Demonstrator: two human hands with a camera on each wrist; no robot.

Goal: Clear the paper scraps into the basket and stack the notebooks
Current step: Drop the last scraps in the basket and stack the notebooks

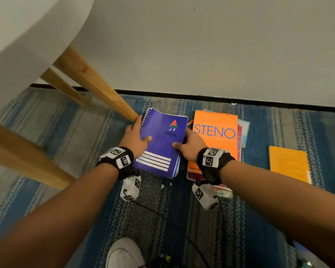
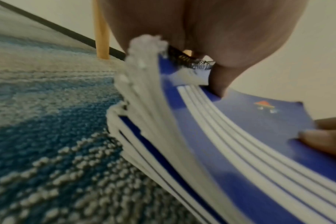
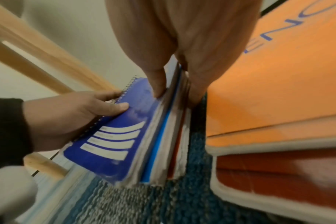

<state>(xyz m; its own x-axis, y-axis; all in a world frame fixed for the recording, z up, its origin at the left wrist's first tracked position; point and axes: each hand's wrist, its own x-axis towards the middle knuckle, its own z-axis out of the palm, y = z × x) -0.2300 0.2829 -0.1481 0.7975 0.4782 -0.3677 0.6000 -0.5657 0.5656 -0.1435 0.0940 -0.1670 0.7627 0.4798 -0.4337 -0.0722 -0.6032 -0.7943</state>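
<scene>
A blue spiral notebook tops a small stack of notebooks, which both hands hold over the carpet. My left hand grips the spiral side, thumb on the cover and fingers under the spine. My right hand grips the opposite edge, with its thumb on the cover and its fingers beneath. To the right, an orange STENO pad lies on top of other notebooks. A further orange notebook lies flat at far right. Tiny white paper scraps dot the carpet near the stack.
Wooden table legs slant down just left of the blue notebook, one touching my left hand's side. A white wall with a black baseboard runs behind. A white shoe and a black cable lie near the bottom. No basket is in view.
</scene>
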